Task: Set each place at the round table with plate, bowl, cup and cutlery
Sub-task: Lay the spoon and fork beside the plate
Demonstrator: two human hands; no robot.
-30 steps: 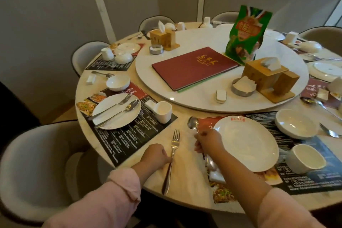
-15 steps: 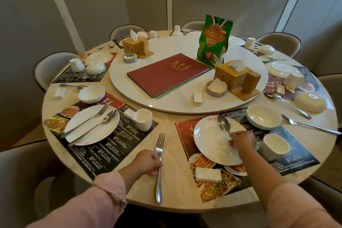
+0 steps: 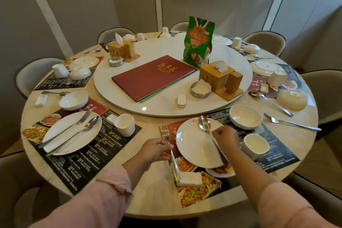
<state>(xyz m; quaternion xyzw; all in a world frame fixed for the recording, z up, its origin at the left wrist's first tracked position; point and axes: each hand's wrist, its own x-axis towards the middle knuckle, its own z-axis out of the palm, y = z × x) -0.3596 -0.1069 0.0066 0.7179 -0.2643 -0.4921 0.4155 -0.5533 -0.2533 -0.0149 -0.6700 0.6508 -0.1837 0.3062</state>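
**Fork and spoon in hand at the near place**

The left grip (image 3: 157,151) pinches a fork (image 3: 164,132) at mid-handle. Its tines point away, just left of the white plate (image 3: 192,150), and its handle end lies over a white packet (image 3: 192,179). The right grip (image 3: 225,138) holds a spoon (image 3: 204,125) by the handle, with the spoon's bowl over the plate's far part and the handle running back over the right rim. The plate sits on a printed placemat (image 3: 277,155) on the round table (image 3: 157,192). An empty bowl (image 3: 245,116) stands beyond the plate to the right, and a cup (image 3: 255,146) stands just right of it. On the centre turntable (image 3: 166,106) lie a red menu (image 3: 153,77) and an upright green bag (image 3: 199,40).
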